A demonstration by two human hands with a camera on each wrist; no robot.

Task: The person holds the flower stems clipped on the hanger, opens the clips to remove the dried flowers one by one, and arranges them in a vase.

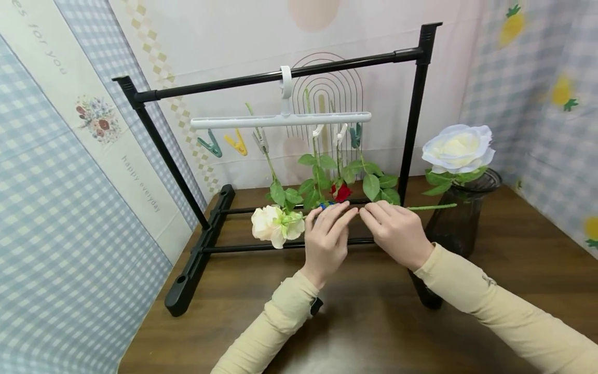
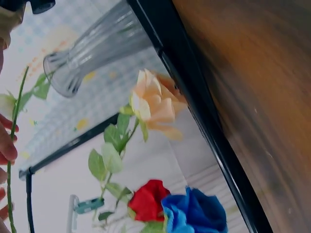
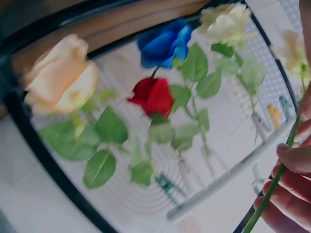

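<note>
Backdrop cloth (image 1: 84, 208), checked and printed, behind everything. Brown wood counter (image 1: 374, 306) below. Black rack (image 1: 414, 119) standing on it. Both hands at centre, in front of the rack: left hand (image 1: 326, 236), right hand (image 1: 397, 228), sleeves pale yellow. Dark see-through vase (image 1: 454, 221) on the counter beside the rack's right post, white rose (image 1: 460, 148) in it. White hanger (image 1: 280, 121) hooked on the top bar, flowers clipped on, heads down: peach rose (image 3: 60, 75) at the right end, mostly behind the right hand in the head view; blue rose (image 3: 165, 44) and red rose (image 1: 341, 192) close together mid-hanger; cream flower (image 3: 224, 22) on the left side. Held item: pale flower (image 3: 291, 52), lying roughly sideways in front of the rack, bloom to the left next to the cream flower, bare stem end poking out past the right hand, across the vase in the head view. Fingers of both hands grasping its green stem (image 3: 275, 182), hands close together; exact left grip partly hidden. Smallest: clips on hanger, teal (image 1: 210, 144), yellow (image 1: 236, 143), grey, two white, another teal.
</note>
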